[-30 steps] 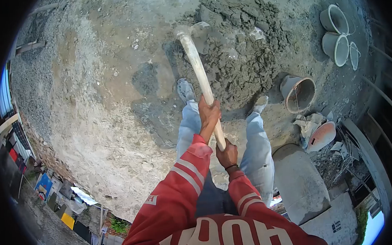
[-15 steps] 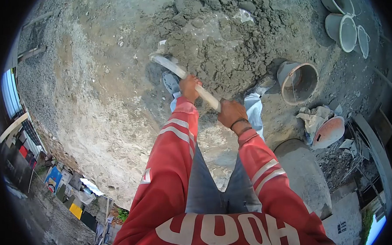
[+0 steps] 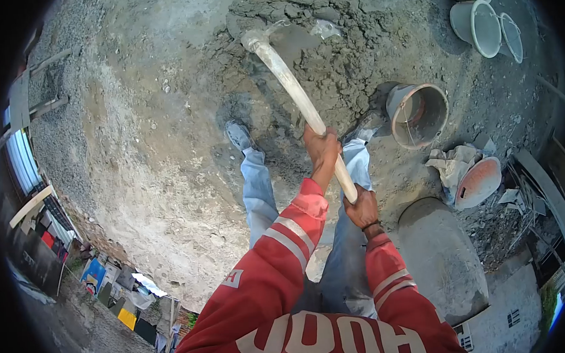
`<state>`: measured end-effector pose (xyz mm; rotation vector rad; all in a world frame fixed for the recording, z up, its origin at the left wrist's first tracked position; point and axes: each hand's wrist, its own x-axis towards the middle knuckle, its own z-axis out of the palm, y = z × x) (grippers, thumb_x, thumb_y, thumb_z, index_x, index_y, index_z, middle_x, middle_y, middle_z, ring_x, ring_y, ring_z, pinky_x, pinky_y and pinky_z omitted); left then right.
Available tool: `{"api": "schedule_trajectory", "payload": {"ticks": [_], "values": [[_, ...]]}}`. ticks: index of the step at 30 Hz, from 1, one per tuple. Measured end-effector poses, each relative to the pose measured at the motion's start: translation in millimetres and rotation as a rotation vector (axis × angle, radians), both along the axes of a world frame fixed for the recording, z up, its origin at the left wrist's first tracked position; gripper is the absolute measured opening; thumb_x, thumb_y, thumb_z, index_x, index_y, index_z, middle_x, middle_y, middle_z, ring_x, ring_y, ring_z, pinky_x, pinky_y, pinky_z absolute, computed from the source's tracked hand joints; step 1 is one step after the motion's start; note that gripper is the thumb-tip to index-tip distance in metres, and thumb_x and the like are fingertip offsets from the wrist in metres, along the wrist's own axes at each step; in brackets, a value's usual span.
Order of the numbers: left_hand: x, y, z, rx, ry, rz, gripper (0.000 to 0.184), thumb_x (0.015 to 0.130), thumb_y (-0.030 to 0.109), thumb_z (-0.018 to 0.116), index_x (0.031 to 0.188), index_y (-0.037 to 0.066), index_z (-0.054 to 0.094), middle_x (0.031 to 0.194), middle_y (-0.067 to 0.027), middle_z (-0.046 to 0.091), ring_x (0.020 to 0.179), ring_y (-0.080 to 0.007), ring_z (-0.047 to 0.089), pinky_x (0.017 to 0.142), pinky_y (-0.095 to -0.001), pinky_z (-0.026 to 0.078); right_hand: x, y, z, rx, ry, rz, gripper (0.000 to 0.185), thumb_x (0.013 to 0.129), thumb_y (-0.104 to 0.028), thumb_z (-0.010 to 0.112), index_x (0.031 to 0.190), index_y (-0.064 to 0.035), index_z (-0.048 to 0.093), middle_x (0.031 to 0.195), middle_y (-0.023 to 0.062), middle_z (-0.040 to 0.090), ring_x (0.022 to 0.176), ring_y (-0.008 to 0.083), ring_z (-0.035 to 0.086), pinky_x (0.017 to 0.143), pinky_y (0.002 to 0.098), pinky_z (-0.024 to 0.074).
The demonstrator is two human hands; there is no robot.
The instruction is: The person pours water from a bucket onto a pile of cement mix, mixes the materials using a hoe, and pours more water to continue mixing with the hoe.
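Both my hands are closed around the pale wooden handle of a hoe (image 3: 289, 85). My left hand (image 3: 323, 151) grips it partway down the shaft. Near the butt end, just in front of my thigh, is my right hand (image 3: 361, 209), with a dark band on its wrist. The hoe's head lies at the left of a heap of wet grey mortar (image 3: 338, 76); its blade is mostly hidden. A whitish scrap (image 3: 325, 29) rests on the mortar.
A bucket (image 3: 418, 116) stands beside my right foot. Several more buckets (image 3: 485, 29) are at the upper right. A crumpled sack (image 3: 452, 166) and a reddish basin (image 3: 478, 182) lie at right, near a grey rounded slab (image 3: 442, 258). Boards and clutter line the left edge.
Both hands have come back and to the right, toward my body. The hoe's head has shifted farther out and right onto the mortar, and the handle now points more directly away from me.
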<state>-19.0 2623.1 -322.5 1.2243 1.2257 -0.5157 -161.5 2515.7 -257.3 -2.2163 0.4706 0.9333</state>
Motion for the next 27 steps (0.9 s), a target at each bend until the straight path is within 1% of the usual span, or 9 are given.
{"api": "schedule_trajectory", "payload": {"ticks": [3, 6, 9, 11, 13, 16, 20, 26, 27], "values": [[63, 18, 20, 0.034, -0.291, -0.023, 0.027, 0.086, -0.002, 0.054, 0.109, 0.007, 0.041, 0.064, -0.0042, 0.046, 0.042, -0.0129, 0.044, 0.036, -0.0292, 0.038, 58, 17, -13, 0.044, -0.089, -0.034, 0.028, 0.076, -0.020, 0.069, 0.099, -0.0048, 0.066, 0.083, 0.0233, 0.068, 0.081, 0.0447, 0.065, 0.072, 0.0507, 0.0529], [120, 32, -5, 0.143, -0.443, -0.108, 0.026, 0.084, -0.002, 0.055, 0.107, 0.000, 0.044, 0.065, -0.0066, 0.049, 0.040, -0.0153, 0.046, 0.035, -0.0314, 0.039, 106, 35, -40, 0.117, -0.143, -0.068, 0.029, 0.076, -0.020, 0.068, 0.101, -0.0039, 0.066, 0.082, 0.0237, 0.068, 0.082, 0.0441, 0.066, 0.072, 0.0503, 0.0526], [106, 32, -61, 0.278, -0.317, -0.325, 0.021, 0.083, -0.002, 0.056, 0.103, -0.003, 0.049, 0.064, -0.0082, 0.053, 0.041, -0.0173, 0.050, 0.036, -0.0331, 0.041, 86, 55, -74, 0.164, 0.025, -0.198, 0.033, 0.077, -0.023, 0.068, 0.101, -0.0011, 0.066, 0.083, 0.0248, 0.068, 0.084, 0.0442, 0.066, 0.073, 0.0506, 0.0524], [42, 31, -119, 0.266, -0.100, -0.502, 0.023, 0.080, 0.004, 0.063, 0.099, -0.005, 0.054, 0.070, -0.0174, 0.064, 0.048, -0.0250, 0.063, 0.041, -0.0381, 0.049, 28, 73, -67, 0.069, 0.143, -0.251, 0.036, 0.078, -0.028, 0.069, 0.100, 0.0017, 0.065, 0.087, 0.0257, 0.068, 0.086, 0.0445, 0.066, 0.075, 0.0506, 0.0528], [3, 25, -98, 0.199, 0.081, -0.524, 0.027, 0.081, 0.004, 0.063, 0.105, -0.006, 0.054, 0.069, -0.0147, 0.064, 0.049, -0.0235, 0.063, 0.041, -0.0368, 0.049, -9, 73, -51, -0.043, 0.194, -0.208, 0.039, 0.079, -0.031, 0.069, 0.097, 0.0030, 0.064, 0.092, 0.0264, 0.068, 0.088, 0.0450, 0.066, 0.078, 0.0510, 0.0528], [-45, 39, -100, 0.015, 0.049, -0.254, 0.025, 0.083, 0.001, 0.060, 0.108, -0.001, 0.054, 0.065, -0.0094, 0.059, 0.045, -0.0180, 0.057, 0.038, -0.0329, 0.045, -19, 71, -19, -0.110, 0.199, -0.047, 0.035, 0.080, -0.031, 0.069, 0.094, 0.0002, 0.064, 0.088, 0.0246, 0.069, 0.084, 0.0447, 0.066, 0.077, 0.0515, 0.0531], [-60, 77, -49, -0.119, 0.047, 0.009, 0.024, 0.087, -0.002, 0.055, 0.107, 0.009, 0.046, 0.065, -0.0024, 0.045, 0.043, -0.0115, 0.044, 0.037, -0.0287, 0.039, -23, 91, 12, -0.089, 0.235, 0.030, 0.034, 0.080, -0.027, 0.069, 0.103, -0.0022, 0.065, 0.086, 0.0250, 0.069, 0.085, 0.0441, 0.066, 0.081, 0.0501, 0.0515], [-6, 172, 12, 0.078, -0.238, 0.323, 0.027, 0.089, 0.001, 0.055, 0.110, 0.012, 0.042, 0.068, -0.0039, 0.046, 0.043, -0.0124, 0.041, 0.039, -0.0296, 0.038, 40, 129, -6, 0.056, 0.013, 0.265, 0.027, 0.074, -0.021, 0.072, 0.096, -0.0088, 0.064, 0.078, 0.0206, 0.069, 0.076, 0.0406, 0.068, 0.069, 0.0512, 0.0537], [17, 190, 10, 0.125, -0.362, 0.387, 0.025, 0.087, -0.001, 0.052, 0.107, 0.007, 0.041, 0.066, -0.0045, 0.046, 0.043, -0.0125, 0.042, 0.039, -0.0292, 0.039, 70, 137, -18, 0.124, -0.071, 0.303, 0.027, 0.074, -0.021, 0.071, 0.096, -0.0097, 0.064, 0.078, 0.0198, 0.069, 0.076, 0.0401, 0.068, 0.070, 0.0513, 0.0536]]}}
